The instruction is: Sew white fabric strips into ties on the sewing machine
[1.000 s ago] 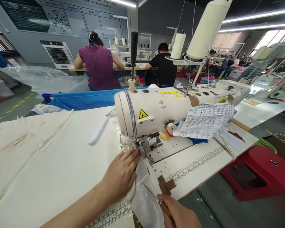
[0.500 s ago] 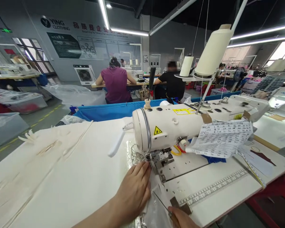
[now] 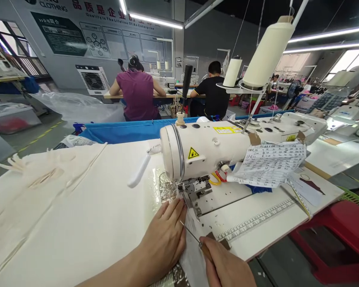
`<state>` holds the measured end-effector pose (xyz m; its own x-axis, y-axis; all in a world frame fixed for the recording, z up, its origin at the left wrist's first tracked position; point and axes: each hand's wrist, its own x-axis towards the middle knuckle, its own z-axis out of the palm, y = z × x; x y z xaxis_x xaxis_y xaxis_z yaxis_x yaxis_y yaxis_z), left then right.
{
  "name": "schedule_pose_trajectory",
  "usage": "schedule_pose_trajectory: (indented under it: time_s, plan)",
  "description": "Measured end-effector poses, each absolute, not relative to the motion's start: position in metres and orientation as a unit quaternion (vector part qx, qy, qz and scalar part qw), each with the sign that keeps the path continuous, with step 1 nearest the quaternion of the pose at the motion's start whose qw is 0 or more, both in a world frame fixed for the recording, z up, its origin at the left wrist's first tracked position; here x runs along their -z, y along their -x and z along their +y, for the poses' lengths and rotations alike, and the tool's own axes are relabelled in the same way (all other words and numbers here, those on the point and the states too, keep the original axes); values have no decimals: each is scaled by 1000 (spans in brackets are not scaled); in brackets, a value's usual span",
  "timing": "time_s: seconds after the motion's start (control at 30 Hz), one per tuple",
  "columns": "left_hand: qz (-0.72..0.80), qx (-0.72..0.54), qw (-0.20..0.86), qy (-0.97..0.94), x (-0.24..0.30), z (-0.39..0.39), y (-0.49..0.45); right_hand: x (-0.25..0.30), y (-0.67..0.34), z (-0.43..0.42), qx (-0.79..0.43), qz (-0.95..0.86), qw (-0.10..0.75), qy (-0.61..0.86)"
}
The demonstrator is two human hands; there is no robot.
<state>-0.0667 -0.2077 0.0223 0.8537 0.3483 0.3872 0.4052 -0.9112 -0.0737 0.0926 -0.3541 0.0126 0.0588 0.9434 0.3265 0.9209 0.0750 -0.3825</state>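
My left hand (image 3: 166, 235) lies beside the needle area of a white sewing machine (image 3: 209, 149), its fingers close together on sheer white fabric (image 3: 193, 255). The fingertips are right at the presser foot, and the thumb side rests against the cloth. My right hand (image 3: 227, 265) is closed round the wooden handle of an awl (image 3: 192, 233). The awl's thin metal shaft points up and left over the fabric, its tip close to my left hand's fingers. How the fabric sits under the left fingers is partly hidden.
Cream fabric strips (image 3: 44, 177) lie on the left of the white table (image 3: 107, 207). A handwritten paper (image 3: 269, 163) hangs on the machine, with yellow-and-red scissors (image 3: 217, 178) behind the needle area. Thread cones (image 3: 269, 54) stand above. A red stool (image 3: 338, 239) is at right. Two people sit ahead.
My right hand has come further up into view, bringing the awl's tip nearer the left hand. The left hand stays at the presser foot. The whole view has shifted a little.
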Motion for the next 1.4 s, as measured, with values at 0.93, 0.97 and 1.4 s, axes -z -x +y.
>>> schedule_pose_trajectory:
  time_s: [0.93, 0.97, 1.4]
  plan:
    - [-194, 246, 126, 941, -23, -172, 69, -24, -75, -325, -57, -676, 276, 681]
    - [-196, 246, 136, 939, -24, -172, 69, -24, -74, -327, -65, -674, 283, 679]
    - [-194, 254, 86, 944, -23, -196, 64, -34, -72, -353, -141, -525, 432, 720]
